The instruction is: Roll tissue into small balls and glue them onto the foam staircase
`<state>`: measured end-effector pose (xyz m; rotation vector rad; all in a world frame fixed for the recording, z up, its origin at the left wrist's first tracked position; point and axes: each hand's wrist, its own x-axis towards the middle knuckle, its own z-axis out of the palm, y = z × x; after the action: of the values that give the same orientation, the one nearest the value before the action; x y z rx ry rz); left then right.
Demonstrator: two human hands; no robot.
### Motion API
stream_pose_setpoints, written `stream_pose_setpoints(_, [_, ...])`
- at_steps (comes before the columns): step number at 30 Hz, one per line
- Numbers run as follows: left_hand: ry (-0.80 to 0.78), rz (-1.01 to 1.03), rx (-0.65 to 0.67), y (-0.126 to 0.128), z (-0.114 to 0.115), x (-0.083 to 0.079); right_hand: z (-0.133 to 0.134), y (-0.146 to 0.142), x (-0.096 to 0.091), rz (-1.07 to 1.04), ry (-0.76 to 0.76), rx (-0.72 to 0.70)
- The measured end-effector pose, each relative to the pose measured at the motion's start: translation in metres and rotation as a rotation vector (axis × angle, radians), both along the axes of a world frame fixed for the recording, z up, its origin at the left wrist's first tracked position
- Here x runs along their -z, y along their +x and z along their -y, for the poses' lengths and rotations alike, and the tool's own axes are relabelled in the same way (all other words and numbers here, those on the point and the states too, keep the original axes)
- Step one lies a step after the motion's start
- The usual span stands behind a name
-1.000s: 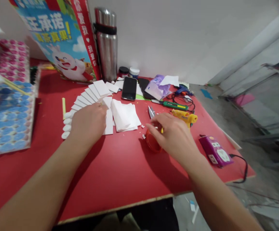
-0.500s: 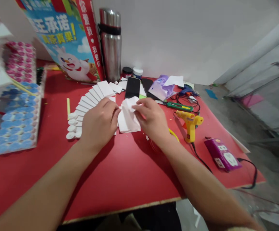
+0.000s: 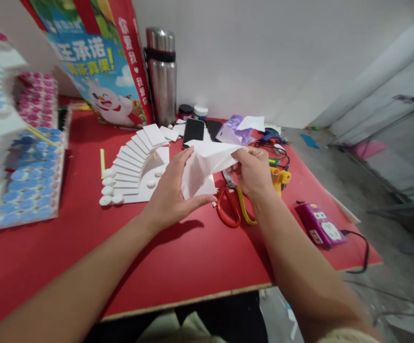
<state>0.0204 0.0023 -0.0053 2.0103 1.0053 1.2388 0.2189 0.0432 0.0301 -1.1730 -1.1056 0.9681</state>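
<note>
A thin white tissue (image 3: 212, 159) hangs spread out and creased between my hands above the table. My right hand (image 3: 253, 171) pinches its right corner. My left hand (image 3: 173, 190) is at the tissue's left side, thumb and fingers spread wide, with the tissue against its inner side. Scissors (image 3: 228, 207) with one red and one yellow handle lie below my right hand, their blades partly covered. Left of my left hand stands a fan-shaped row of white steps (image 3: 130, 162) on a white base, with small white discs (image 3: 107, 190) at its near end.
Behind lie a phone (image 3: 193, 131) and a purple packet (image 3: 235, 129), with a steel flask (image 3: 162, 76) by a printed bag (image 3: 99, 66). A yellow glue gun (image 3: 281, 178) and purple box (image 3: 321, 224) are right. A model with blue and pink discs (image 3: 31, 183) stands left.
The tissue has been lifted and opened out. My right hand has moved right with its corner, uncovering the scissors. My left hand has gone from a pinch to spread fingers.
</note>
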Motion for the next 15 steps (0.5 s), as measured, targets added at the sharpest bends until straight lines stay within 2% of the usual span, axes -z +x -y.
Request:
stream_pose_setpoints(5, [-0.030,-0.163,-0.052,-0.005,-0.007,0.011,-0.003,0.002,-0.005,-0.088,-0.046,-0.032])
stream_pose_setpoints(8, [-0.040,-0.335,0.033,-0.007,-0.011,0.019,-0.007,0.008,-0.012,-0.208,0.028,0.037])
stream_pose_setpoints(11, [0.029,-0.461,0.115,-0.006,-0.011,0.022,-0.010,0.014,-0.017,-0.335,0.063,0.062])
stream_pose_setpoints(15, [0.102,-0.570,0.108,-0.004,-0.009,0.021,-0.009,0.013,-0.015,-0.325,0.046,0.027])
